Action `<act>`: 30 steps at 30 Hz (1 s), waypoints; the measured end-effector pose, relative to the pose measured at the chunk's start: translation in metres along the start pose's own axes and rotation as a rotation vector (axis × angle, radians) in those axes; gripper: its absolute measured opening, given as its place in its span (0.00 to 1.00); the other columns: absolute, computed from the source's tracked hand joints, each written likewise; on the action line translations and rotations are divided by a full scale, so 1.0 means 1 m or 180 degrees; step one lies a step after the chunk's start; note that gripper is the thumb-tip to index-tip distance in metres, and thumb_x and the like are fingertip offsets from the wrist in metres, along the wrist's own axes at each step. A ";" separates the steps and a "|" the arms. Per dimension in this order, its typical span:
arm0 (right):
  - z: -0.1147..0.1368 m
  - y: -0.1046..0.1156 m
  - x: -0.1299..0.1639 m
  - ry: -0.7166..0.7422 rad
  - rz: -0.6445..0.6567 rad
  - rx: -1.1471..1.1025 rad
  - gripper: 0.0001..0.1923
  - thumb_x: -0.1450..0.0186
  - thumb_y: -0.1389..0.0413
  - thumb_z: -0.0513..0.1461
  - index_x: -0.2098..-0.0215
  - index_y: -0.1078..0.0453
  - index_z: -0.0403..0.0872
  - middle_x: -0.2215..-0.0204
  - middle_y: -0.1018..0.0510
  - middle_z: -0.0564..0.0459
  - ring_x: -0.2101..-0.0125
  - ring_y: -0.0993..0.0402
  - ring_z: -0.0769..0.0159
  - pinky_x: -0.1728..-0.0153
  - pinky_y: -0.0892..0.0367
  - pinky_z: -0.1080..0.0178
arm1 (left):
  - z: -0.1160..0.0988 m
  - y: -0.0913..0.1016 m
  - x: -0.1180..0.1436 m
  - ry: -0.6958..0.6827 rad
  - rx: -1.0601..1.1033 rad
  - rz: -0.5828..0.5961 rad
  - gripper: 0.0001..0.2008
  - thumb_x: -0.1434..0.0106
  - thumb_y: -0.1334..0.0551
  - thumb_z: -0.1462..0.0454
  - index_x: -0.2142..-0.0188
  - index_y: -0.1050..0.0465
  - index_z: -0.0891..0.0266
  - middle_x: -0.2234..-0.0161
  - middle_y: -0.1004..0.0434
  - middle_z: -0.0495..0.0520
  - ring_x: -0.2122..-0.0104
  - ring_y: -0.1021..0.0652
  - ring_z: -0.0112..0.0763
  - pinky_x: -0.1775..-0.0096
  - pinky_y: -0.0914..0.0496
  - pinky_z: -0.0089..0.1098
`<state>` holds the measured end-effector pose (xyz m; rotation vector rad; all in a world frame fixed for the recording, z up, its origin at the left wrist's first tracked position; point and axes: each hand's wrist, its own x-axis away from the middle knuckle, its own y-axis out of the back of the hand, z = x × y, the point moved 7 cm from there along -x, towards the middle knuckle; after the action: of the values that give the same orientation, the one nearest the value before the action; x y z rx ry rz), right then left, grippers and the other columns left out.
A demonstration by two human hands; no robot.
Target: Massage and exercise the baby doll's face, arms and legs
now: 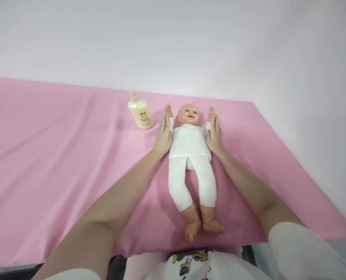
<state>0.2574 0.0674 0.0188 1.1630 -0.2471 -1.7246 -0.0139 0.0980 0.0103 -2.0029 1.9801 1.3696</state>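
Observation:
A baby doll (189, 142) in a white top and white trousers lies on its back on a pink cloth, head away from me and bare feet towards me. Both of its arms are raised beside its head. My left hand (163, 137) rests against the doll's side and arm on the left, fingers stretched out and pointing away. On the opposite side my right hand (215, 138) lies along the doll's other arm, its fingers straight as well. Neither hand is wrapped round anything.
A pump bottle (140, 113) of pale yellow liquid stands left of the doll's head. Pink cloth (59, 163) with soft folds covers the table, whose front edge is close to my body. A white wall (161, 42) rises behind.

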 end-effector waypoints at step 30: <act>0.011 0.021 0.011 0.0920 -0.0985 -0.1085 0.39 0.26 0.45 0.50 0.24 0.57 0.51 0.31 0.38 0.34 0.30 0.37 0.49 0.31 0.36 0.40 | -0.036 0.019 0.009 -0.0843 -0.0172 -0.0460 0.36 0.30 0.36 0.49 0.29 0.38 0.61 0.29 0.41 0.71 0.28 0.37 0.58 0.29 0.41 0.57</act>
<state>0.2615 0.0447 0.0314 1.2176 0.4083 -1.7459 -0.0111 0.0671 0.0379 -1.8299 1.6717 1.5741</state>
